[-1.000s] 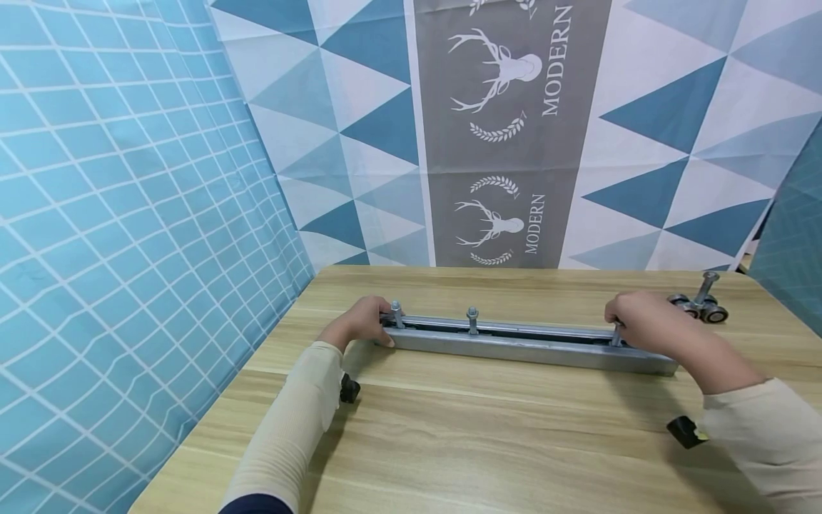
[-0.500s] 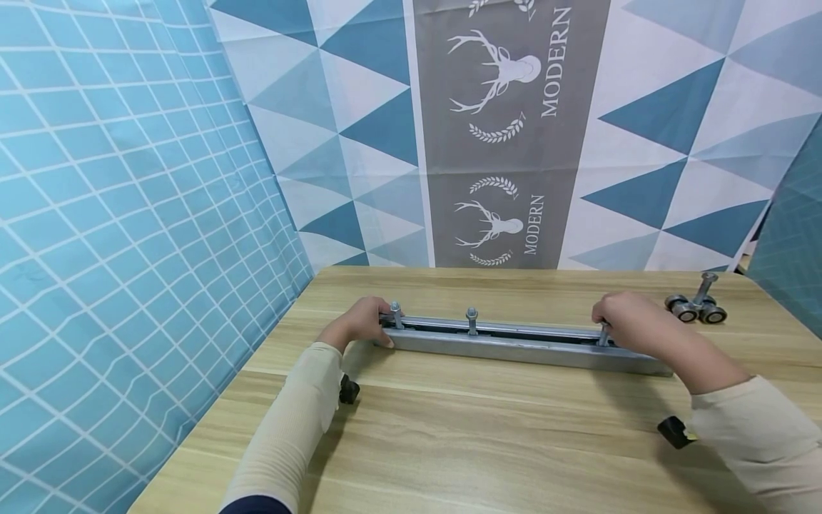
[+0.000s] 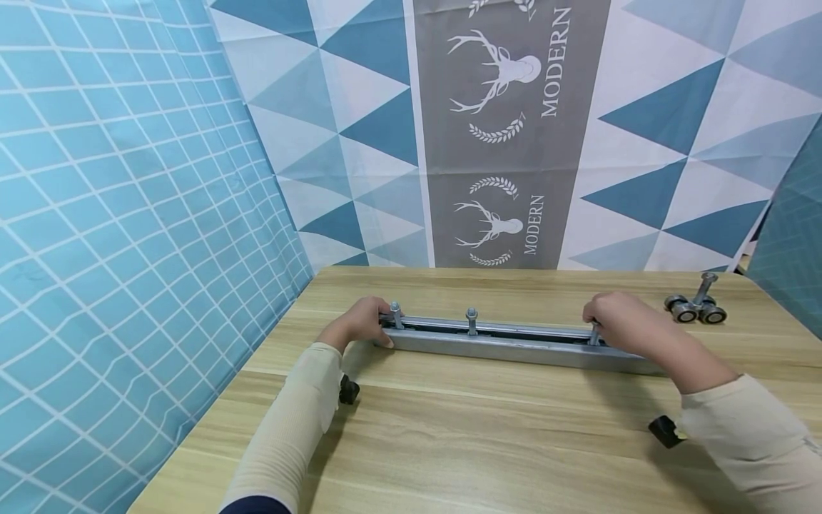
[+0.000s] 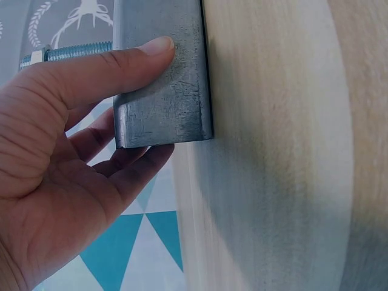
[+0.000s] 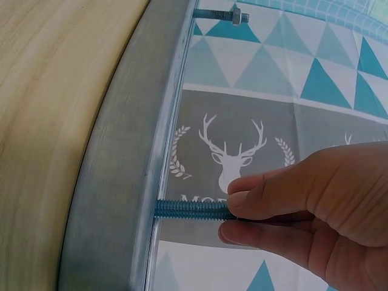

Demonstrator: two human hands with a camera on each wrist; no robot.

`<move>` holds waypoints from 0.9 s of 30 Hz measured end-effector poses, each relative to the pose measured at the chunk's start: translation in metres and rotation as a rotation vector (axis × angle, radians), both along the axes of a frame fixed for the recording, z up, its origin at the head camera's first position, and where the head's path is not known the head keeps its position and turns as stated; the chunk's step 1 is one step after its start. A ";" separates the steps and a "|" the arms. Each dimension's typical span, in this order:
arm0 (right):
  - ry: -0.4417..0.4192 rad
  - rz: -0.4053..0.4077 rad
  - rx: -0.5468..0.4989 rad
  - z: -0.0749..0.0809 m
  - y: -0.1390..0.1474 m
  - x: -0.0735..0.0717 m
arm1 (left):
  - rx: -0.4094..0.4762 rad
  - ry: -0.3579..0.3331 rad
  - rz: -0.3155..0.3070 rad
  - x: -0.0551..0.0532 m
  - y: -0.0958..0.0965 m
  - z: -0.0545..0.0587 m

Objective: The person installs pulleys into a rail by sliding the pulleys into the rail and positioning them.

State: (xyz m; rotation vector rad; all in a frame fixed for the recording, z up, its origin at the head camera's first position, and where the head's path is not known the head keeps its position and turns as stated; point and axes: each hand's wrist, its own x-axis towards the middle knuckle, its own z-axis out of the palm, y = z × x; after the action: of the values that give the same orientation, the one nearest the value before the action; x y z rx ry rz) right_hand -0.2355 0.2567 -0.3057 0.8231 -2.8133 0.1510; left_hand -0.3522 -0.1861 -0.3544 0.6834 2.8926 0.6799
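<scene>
A grey metal track point(image 3: 514, 348) with a slot along its top lies across the table. My left hand point(image 3: 363, 320) grips its left end, thumb on the near side and fingers round the end and far side. Near that hand a threaded bolt with a nut point(image 3: 397, 315) stands up out of the slot, and a second bolt point(image 3: 472, 322) stands farther along. Toward the right end, my right hand point(image 3: 626, 325) pinches the top of a third threaded bolt point(image 5: 191, 210) between thumb and fingers. Its lower end goes into the slot; its tip is hidden by the fingers.
A loose roller trolley point(image 3: 696, 307) with several wheels and an upright bolt sits at the back right of the wooden table point(image 3: 488, 442). Patterned cloth point(image 3: 359, 143) hangs behind the table, and a blue checked cloth point(image 3: 128, 214) hangs along the left.
My right hand has moved left along the track with the bolt it pinches, quickly at first and then less. The left hand has stayed on the track's left end.
</scene>
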 end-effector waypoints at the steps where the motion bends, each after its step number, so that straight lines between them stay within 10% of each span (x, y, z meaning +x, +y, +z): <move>1: -0.004 0.003 0.001 0.000 0.000 0.000 | -0.001 0.002 0.000 0.000 0.000 0.000; 27: 0.025 0.036 0.000 0.000 -0.022 -0.005 | -0.021 0.000 0.028 0.000 0.002 0.001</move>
State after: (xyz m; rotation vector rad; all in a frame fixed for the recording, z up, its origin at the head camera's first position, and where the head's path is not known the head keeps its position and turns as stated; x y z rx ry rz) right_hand -0.2406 0.2342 -0.3052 0.8697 -2.7763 0.1459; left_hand -0.3519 -0.1845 -0.3531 0.6410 2.9101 0.6516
